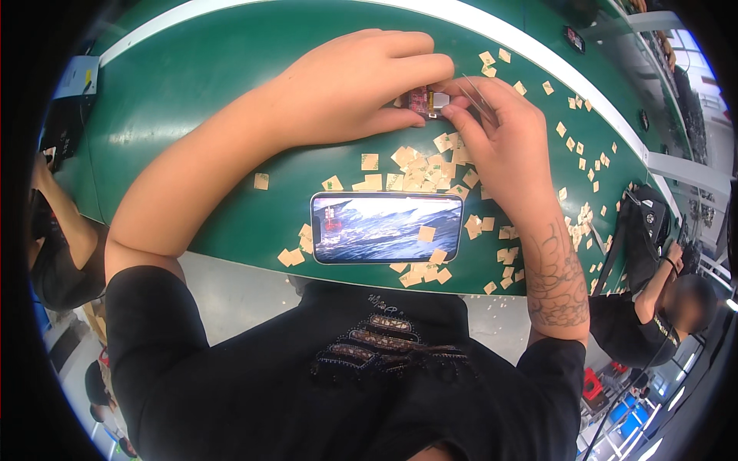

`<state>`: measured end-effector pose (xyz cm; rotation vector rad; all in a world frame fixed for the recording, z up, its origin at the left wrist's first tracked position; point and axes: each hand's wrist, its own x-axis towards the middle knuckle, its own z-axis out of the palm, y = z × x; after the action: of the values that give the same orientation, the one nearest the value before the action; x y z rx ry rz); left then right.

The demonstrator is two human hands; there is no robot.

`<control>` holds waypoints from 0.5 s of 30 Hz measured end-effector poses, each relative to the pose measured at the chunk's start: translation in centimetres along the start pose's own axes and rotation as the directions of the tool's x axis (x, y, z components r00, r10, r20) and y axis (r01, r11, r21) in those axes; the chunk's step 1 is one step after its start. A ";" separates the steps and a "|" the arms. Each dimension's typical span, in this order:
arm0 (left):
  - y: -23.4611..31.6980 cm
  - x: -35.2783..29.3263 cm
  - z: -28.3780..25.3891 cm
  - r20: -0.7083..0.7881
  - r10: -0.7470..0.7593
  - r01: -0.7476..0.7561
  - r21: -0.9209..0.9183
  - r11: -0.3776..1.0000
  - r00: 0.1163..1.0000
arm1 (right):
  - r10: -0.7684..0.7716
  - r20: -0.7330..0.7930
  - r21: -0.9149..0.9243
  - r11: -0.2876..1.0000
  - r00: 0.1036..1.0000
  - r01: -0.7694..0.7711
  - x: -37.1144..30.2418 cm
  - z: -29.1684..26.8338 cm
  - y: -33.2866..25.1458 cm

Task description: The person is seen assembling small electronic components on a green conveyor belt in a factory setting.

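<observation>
Over the far middle of the green table, my two hands meet at a small electronic part (420,101), with a reddish board and a silver, yellow-edged block. My left hand (377,84) reaches across from the left, its fingers and thumb closed around the board end. From the right comes my right hand (503,115), thumb and forefinger pinched at the silver end of the part. Thin metal tweezers (478,98) also lie in that hand, their tips pointing up and away. The right fingers partly hide where the part and tweezers are held.
Many small tan paper squares (415,170) lie scattered on the green table (177,84), piled just below my hands. A phone (387,228) showing a picture lies near the front edge, a few squares on it. A black bag (642,223) sits at right. Other people (653,315) sit at both sides.
</observation>
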<state>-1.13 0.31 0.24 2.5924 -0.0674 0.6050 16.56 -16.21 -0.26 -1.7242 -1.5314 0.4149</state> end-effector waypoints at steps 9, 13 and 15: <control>0.0 0.1 -0.1 0.015 -0.008 0.009 -0.012 1.000 1.000 | 0.002 -0.033 -0.028 1.000 0.999 -0.002 0.4 0.4 -0.9; -0.2 0.1 0.3 -0.008 0.005 -0.005 -0.015 1.000 1.000 | 0.027 -0.018 -0.160 0.987 0.999 -0.029 1.0 0.1 -2.0; -0.2 0.1 0.3 -0.002 -0.006 0.005 -0.024 1.000 1.000 | 0.023 -0.010 -0.160 0.987 1.000 -0.024 1.1 0.2 -1.8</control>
<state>-0.93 0.34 -0.05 2.5677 -0.0667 0.6008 15.47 -15.14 1.20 -1.8662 -1.5769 0.3031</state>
